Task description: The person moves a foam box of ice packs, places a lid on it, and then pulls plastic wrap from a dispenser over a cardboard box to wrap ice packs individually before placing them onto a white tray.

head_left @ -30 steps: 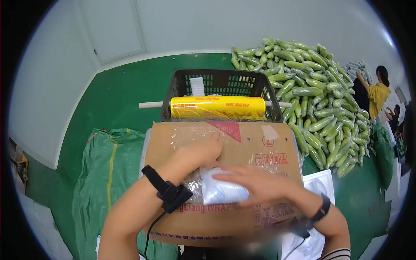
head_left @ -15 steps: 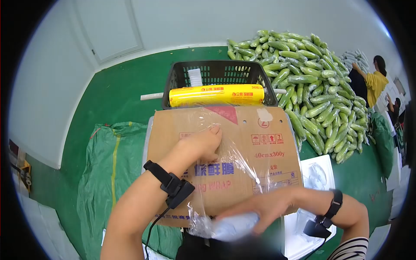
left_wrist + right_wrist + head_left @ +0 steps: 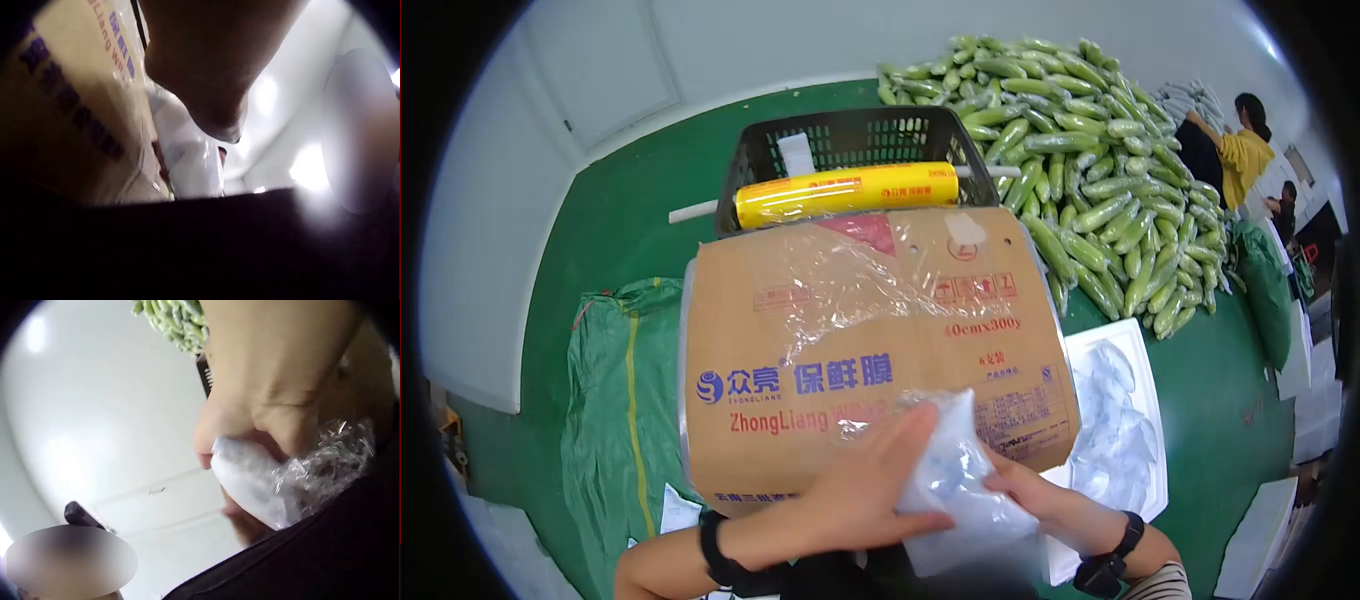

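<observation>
A white pouch wrapped in clear film (image 3: 960,490) is held upright at the near edge of the cardboard box panel (image 3: 840,340). My right hand (image 3: 1040,492) grips it from the right; in the right wrist view the pouch sits between that hand's thumb and fingers, with crumpled film (image 3: 331,465) bunched beside it. My left hand (image 3: 865,485) lies against the pouch's left side, its fingers extended along the top and its thumb spread apart lower down. Clear film (image 3: 850,285) also lies wrinkled over the upper half of the cardboard.
Behind the cardboard, a yellow roll of wrap (image 3: 850,195) on a rod spans a black basket (image 3: 750,150). A white foam tray (image 3: 1145,400) of similar pouches is at right. Wrapped green vegetables (image 3: 1090,170) are heaped behind. Green sacking (image 3: 615,400) lies left; a person (image 3: 1240,150) is far right.
My right hand drew the pouch toward my body, stretching film down the cardboard, then raised it upright. My left hand left the cardboard and came down to the pouch. The film no longer stretches to it.
</observation>
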### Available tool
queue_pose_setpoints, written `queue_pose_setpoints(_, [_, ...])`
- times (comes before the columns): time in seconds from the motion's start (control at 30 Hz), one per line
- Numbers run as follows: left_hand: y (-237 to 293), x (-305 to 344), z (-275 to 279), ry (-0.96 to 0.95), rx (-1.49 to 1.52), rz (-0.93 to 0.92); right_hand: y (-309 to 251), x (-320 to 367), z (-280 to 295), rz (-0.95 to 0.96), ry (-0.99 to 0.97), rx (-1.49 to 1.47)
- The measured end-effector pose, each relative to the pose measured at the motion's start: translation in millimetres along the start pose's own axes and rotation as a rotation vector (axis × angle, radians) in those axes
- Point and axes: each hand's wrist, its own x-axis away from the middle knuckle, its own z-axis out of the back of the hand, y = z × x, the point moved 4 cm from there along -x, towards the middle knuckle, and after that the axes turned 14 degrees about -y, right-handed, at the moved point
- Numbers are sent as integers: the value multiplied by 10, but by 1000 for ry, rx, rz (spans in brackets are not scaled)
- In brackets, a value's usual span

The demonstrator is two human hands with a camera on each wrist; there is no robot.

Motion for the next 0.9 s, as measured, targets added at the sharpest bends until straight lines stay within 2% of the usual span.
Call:
queue_pose_setpoints(0.03, [2,-30,22,-88,82,61,44,-37,22,-63,-42,-111])
queue_pose_setpoints(0.13, [-81,54,-15,-455,344,218,96,-112,-117,-134,-162,318])
queue_pose_setpoints(0.17, [-206,129,-168,-402,417,87,301,-157,-16,-59,-165,548])
queue_pose_setpoints(0.2, [-288,204,-344,-370,674,104,57,-74,-125,-319,-159,776])
queue_pose_setpoints(0.27, [-374,322,-613,-312,1188,148,-244,59,-185,-48,25,1157])
queue_pose_setpoints(0.33, [-329,315,-591,-258,1356,175,-533,441,-284,566,449,1142])
queue_pose_setpoints(0.37, [-291,270,-536,-197,1439,155,-600,520,-341,806,402,1069])
queue_pose_setpoints(0.4, [-239,229,-461,-132,1521,138,-667,495,-429,946,319,1118])
queue_pose_setpoints(0.43, [-113,57,-326,11,1625,60,-727,475,-516,1082,227,1166])
queue_pose_setpoints(0.53, [57,-315,-74,114,1697,21,-1004,122,-508,1241,105,1333])
queue_pose_setpoints(0.6, [160,-468,64,203,1667,-97,-1003,-66,-392,1325,126,1000])
queue_pose_setpoints(0.7, [236,-533,251,391,1506,-125,-772,-328,-287,1441,112,578])
queue_pose_setpoints(0.8, [17,-472,108,521,1417,-102,-719,-411,-297,1364,147,332])
queue_pose_setpoints(0.9, [105,-436,155,489,1053,-351,-786,-343,-208,1350,145,148])
